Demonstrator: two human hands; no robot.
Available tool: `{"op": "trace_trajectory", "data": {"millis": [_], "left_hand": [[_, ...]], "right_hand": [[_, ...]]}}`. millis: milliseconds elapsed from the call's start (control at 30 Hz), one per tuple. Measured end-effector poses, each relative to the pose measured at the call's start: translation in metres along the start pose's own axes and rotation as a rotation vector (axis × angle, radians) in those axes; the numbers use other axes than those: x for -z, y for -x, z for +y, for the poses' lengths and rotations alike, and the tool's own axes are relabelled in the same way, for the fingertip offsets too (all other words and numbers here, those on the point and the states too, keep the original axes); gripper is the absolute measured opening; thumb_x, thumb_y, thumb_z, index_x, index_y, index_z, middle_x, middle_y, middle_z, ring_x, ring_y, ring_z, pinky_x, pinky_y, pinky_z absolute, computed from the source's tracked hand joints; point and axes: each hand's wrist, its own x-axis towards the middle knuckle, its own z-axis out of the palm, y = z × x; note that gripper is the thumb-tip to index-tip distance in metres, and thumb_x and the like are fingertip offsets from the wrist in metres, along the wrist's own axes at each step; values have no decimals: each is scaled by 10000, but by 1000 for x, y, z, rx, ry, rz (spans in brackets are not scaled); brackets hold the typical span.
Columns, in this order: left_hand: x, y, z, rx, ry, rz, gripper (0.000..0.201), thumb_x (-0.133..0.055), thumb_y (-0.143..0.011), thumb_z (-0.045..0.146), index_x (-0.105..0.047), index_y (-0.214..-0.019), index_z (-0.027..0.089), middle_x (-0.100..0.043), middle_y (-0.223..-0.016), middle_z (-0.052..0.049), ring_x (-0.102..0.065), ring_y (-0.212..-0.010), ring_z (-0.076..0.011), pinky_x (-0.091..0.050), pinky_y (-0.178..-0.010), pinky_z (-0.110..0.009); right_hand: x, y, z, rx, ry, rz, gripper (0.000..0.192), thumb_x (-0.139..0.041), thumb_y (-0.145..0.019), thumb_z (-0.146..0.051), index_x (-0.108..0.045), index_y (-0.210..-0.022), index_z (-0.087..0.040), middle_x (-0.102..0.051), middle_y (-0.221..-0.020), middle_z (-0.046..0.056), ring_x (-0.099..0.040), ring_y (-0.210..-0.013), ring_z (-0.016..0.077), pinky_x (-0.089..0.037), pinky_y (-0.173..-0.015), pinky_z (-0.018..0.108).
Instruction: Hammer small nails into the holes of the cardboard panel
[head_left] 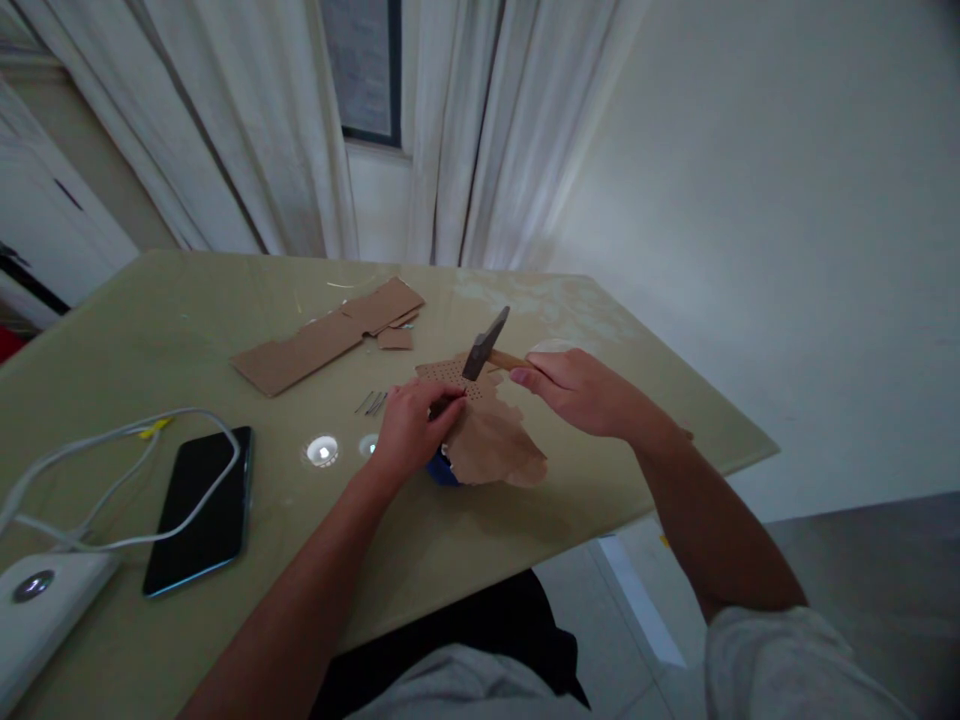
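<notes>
My right hand [581, 390] is wrapped round the wooden handle of a hammer [486, 345], its metal head just above my left fingertips. My left hand [416, 420] is closed in a pinch over a piece of brown cardboard [495, 440]. A thin dark nail [464, 393] barely shows at those fingertips, mostly hidden. Rows of small holes dot the far part of the cardboard, and its edges are torn. Beneath it a blue object [442, 470] shows only in part. Several loose nails [371, 402] lie on the table left of my left hand.
Long brown cardboard strips [330, 340] and a small scrap [395, 339] lie farther back on the glossy table [600, 480]. At left are a black phone [201, 510], a white cable [112, 545] and a white power strip [52, 610]. Curtains [262, 130] and a wall stand behind.
</notes>
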Motion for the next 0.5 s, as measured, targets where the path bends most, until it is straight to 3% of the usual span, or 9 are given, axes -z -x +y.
{"op": "trace_trajectory", "data": {"millis": [100,267,500], "left_hand": [[-1,0,-1,-1,-9,9,113,-788,-994,248,-881,-1054,270,-874,-948,-52,-769,-898,-266,-523,-870,-435],[0,0,-1,-6,-24,4,123,-788,-989,263,-885,-1062,279,-873,-947,-55,-775,-919,-275,-529,-883,-442],[0,0,-1,2,-13,-5,116,-781,-997,286,-879,-1058,271,-877,-971,-58,-779,-938,-271,-557,-906,-439]], "right_hand": [[0,0,1,0,-7,23,525,-435,-1182,-569,-540,-787,-239,-642,-764,41,-568,-729,204,-319,-709,359],[-4,-1,1,5,19,-57,500,-451,-1185,-527,-576,-799,-236,-661,-778,40,-585,-755,205,-323,-719,353],[-1,0,-3,-17,8,-2,500,-431,-1191,-542,-530,-803,-242,-611,-764,30,-555,-730,204,-305,-715,358]]}}
